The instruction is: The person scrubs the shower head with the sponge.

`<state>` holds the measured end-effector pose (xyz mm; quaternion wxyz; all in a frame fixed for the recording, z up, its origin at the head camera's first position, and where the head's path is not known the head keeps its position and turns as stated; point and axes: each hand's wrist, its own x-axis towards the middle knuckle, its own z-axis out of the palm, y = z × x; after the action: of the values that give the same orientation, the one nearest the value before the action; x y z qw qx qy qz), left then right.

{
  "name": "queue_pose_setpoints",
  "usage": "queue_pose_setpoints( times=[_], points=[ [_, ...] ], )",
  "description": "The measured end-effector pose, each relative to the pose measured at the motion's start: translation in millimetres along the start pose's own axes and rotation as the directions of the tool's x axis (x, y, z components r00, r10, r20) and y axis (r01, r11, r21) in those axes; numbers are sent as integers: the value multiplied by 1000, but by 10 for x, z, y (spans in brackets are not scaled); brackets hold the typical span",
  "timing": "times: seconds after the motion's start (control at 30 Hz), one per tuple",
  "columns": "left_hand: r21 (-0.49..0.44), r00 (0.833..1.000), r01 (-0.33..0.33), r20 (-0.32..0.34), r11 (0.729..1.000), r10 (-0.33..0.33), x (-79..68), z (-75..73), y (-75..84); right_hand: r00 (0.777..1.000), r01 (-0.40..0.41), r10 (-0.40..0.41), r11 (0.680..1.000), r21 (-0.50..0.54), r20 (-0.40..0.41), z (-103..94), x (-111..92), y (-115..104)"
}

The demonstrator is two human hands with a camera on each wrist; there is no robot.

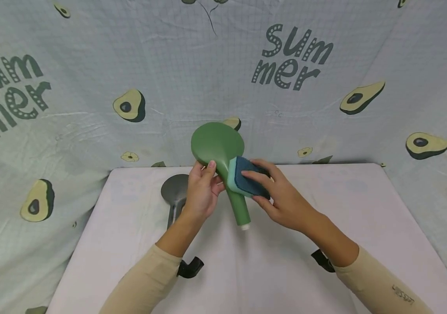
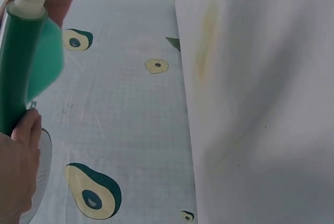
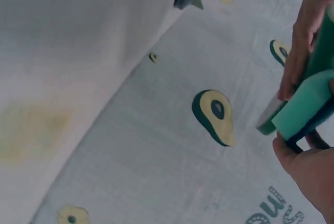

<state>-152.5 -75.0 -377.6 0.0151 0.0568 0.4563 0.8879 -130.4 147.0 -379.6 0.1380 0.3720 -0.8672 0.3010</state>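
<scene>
A green shower head [image 1: 217, 141] is held up over the back of the table, its round head at the top and its handle slanting down to a white connector end [image 1: 245, 226]. My left hand [image 1: 201, 194] grips it at the neck, thumb on the near side. Against the upper handle lies a two-layer sponge [image 1: 250, 178], light teal and dark blue, pinched in my right hand [image 1: 286, 198]. The left wrist view shows the handle [image 2: 20, 67] close up with the sponge [image 2: 47, 59] behind it. In the right wrist view, fingers curl round the sponge [image 3: 305, 104].
A dark grey shower head [image 1: 174, 189] lies on the pale table [image 1: 286, 270], its handle partly hidden by the left forearm. Black curved pieces show beside the left forearm [image 1: 191, 267] and right forearm [image 1: 323, 261]. A cloth [image 1: 192, 78] printed with avocados hangs behind the table.
</scene>
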Motion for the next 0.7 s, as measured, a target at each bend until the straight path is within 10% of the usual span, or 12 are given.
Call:
queue_pose_setpoints(
  times=[0.27, 0.53, 0.7],
  points=[
    [52, 997, 7, -76, 999, -3, 93, -44, 22, 950, 296, -271, 940, -169, 154, -111, -214, -95],
    [33, 993, 13, -114, 999, -9, 124, -38, 86, 936, 353, -340, 909, -220, 97, -276, -414, -50],
    [95, 988, 9, -156, 995, 6, 138, -19, 82, 899, 437, -405, 832, -341, 166, -251, -356, -164]
  ],
)
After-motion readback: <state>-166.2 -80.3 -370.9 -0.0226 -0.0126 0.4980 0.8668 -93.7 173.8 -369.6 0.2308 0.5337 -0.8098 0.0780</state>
